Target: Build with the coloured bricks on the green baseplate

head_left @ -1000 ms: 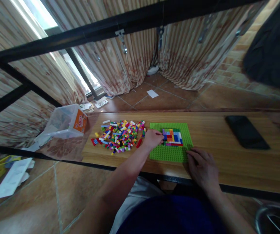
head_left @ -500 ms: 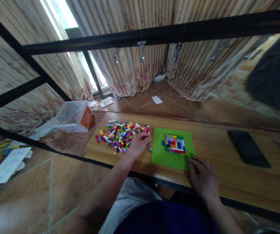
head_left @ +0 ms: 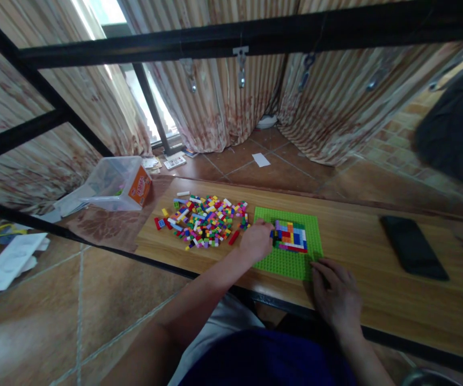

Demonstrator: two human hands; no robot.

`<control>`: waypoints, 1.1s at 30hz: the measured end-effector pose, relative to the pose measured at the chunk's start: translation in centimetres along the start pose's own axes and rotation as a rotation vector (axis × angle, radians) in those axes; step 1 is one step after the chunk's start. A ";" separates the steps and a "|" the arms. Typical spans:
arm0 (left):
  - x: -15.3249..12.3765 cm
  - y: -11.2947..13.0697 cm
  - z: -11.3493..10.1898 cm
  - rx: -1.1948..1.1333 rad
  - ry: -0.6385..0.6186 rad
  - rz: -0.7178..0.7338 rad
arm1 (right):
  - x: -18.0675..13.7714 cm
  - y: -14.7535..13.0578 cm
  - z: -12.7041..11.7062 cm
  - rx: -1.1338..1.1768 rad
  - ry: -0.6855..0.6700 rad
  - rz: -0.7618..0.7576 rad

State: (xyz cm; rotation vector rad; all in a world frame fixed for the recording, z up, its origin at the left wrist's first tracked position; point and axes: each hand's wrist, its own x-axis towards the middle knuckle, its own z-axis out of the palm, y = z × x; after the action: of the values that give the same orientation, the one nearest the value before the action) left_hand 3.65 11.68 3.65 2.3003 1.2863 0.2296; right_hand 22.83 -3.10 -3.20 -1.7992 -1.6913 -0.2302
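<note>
My left hand [head_left: 257, 241] reaches over the left part of a green studded baseplate [head_left: 275, 264]. Its fingers are closed together at the left side of a multicoloured layer of toy bricks [head_left: 293, 237]. Whatever they pinch is too small and hidden to make out. The brick layer is roughly square, with red, blue, white and yellow pieces. My right hand [head_left: 338, 292] rests on the table, its thumb and curled fingers closed at the baseplate's near right corner. Left of the plate lies a loose pile of small bricks [head_left: 209, 222], with a red brick [head_left: 234, 237] at its near edge.
A black phone [head_left: 414, 247] lies on the wooden table [head_left: 360, 230] at the right. Beyond the table's left end stands a clear plastic box [head_left: 114, 185] with an orange label. A black metal bar [head_left: 215, 43] crosses above, with clips hanging from it before the curtains.
My left hand has moved right, from the edge of the brick pile to the brick layer on the baseplate. The right hand has stayed at the corner. The view has shifted slightly.
</note>
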 end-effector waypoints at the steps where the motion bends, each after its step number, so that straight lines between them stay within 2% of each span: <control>1: 0.0 0.0 -0.1 0.007 -0.006 0.003 | 0.0 -0.1 -0.1 0.001 -0.001 0.002; 8: -0.3 -0.1 -0.4 -0.109 0.076 -0.001 | 0.2 -0.7 -0.4 -0.020 -0.001 0.015; 14: 0.4 0.0 -0.1 -0.294 0.061 -0.015 | 0.2 -0.7 -0.4 -0.003 -0.010 0.032; 25: 0.2 0.9 -0.9 -0.177 0.004 -0.058 | 0.4 -1.0 -0.6 0.004 0.004 0.026; 33: 0.2 1.0 -0.7 -0.142 0.012 -0.047 | 0.4 -1.0 -0.5 -0.019 0.004 0.026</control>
State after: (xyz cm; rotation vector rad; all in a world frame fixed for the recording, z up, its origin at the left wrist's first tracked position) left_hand 4.26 11.58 4.77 2.1503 1.2858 0.3095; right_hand 22.11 -3.06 -2.27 -1.8321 -1.6669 -0.2391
